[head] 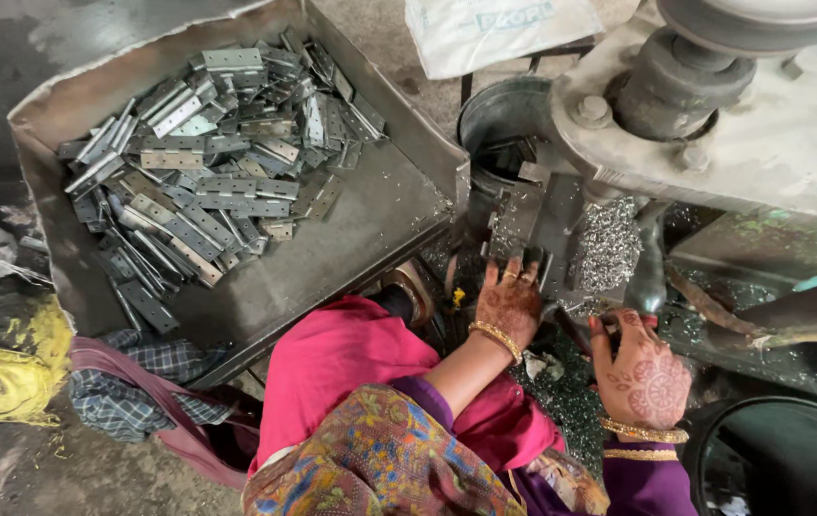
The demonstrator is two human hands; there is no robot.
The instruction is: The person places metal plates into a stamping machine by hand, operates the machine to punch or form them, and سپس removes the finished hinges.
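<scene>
My left hand (511, 298) lies flat, fingers spread and pressing a small metal piece, likely a hinge, on the drill press table (533, 222); my right hand (645, 368) curls near a lever, though I cannot tell whether it grips. I judge most work remains: the tray (332, 263) to the left holds a heap of hinges (208, 167), well apart from both hands.

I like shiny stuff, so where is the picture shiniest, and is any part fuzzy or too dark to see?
In the head view, daylight glints brightest off the pile of metal hinges in the tray and off the curly metal shavings; the left hand and right hand look sharp; the black bin sits in deep shadow; straight edges bend slightly near the corners.
</scene>
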